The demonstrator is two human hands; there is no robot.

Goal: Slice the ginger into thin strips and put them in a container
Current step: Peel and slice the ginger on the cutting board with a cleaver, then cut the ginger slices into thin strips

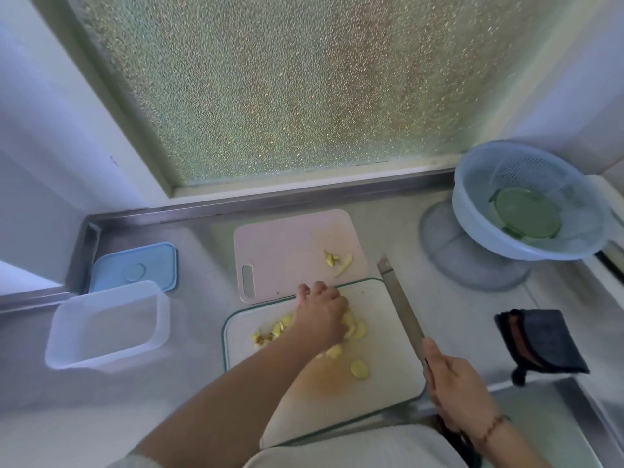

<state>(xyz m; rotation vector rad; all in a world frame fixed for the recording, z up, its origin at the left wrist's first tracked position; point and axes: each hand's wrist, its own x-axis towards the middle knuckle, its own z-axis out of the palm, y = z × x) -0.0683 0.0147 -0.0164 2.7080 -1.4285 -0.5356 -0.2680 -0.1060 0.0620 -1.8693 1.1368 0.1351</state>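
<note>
Yellow ginger slices (359, 368) lie scattered on a white cutting board (385, 336) with a green rim. My left hand (322, 314) is over the board with curled fingers on a small pile of slices (358, 329). My right hand (456, 390) grips the handle of a long knife (400, 304), whose blade lies along the board's right edge, pointing away. A pink cutting board (287, 244) behind holds a few ginger scraps (337, 261). An empty clear plastic container (108, 324) stands to the left, its blue lid (135, 268) behind it.
A pale blue colander (526, 201) holding a green lid stands at the back right on an upturned bowl. A dark folded cloth (540, 342) lies at the right. A frosted window rises behind the steel counter. A sink edge shows at the lower right.
</note>
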